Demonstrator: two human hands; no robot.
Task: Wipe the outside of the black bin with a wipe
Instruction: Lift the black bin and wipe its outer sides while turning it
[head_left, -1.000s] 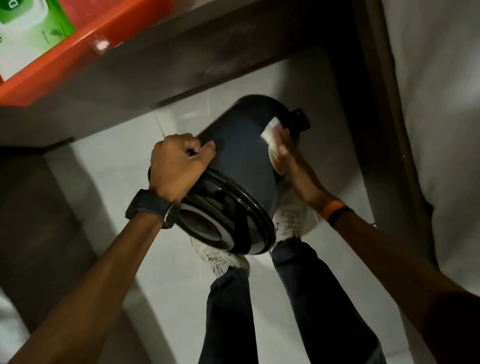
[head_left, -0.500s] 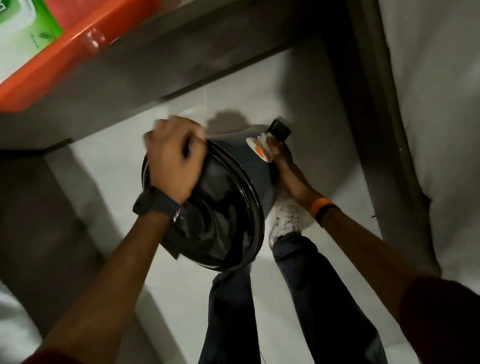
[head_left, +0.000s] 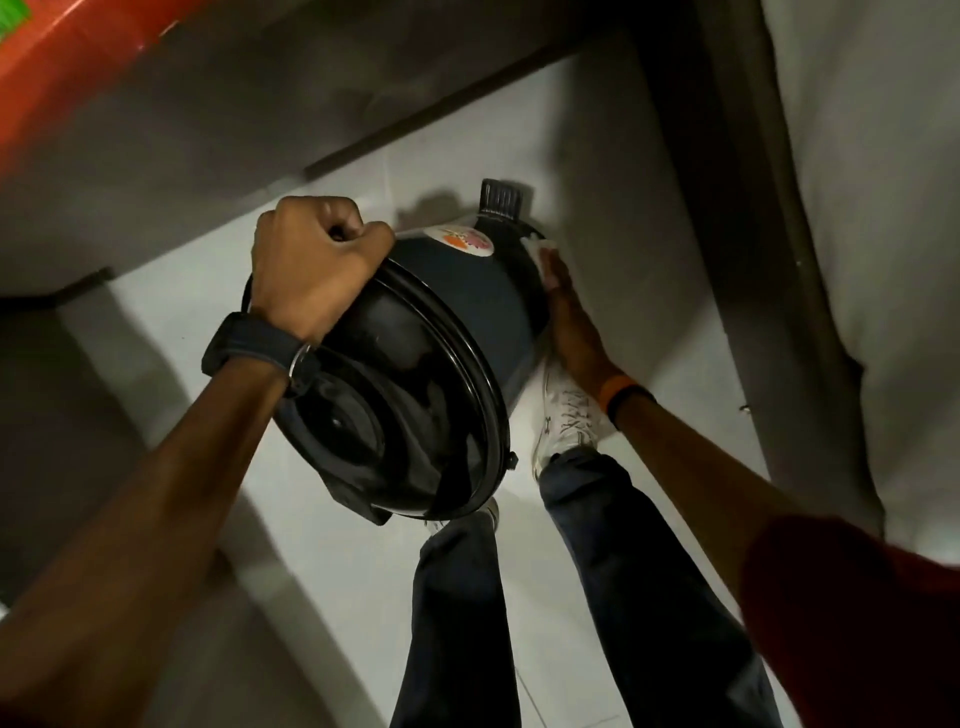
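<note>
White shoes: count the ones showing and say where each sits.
2. One white shoe is in plain view on the floor right of the black bin, under the right hand. The other white shoe only peeks out below the bin's rim, mostly hidden.

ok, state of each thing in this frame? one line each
black bin: tilted, lid end toward the camera, held off upright.
lid: on the bin, shut.
wipe: pressed to the bin's side near its base.
left hand: fist closed on the bin's rim.
right hand: flat against the bin, holding the wipe.
pedal: sticking out at the base, not pressed.
</note>
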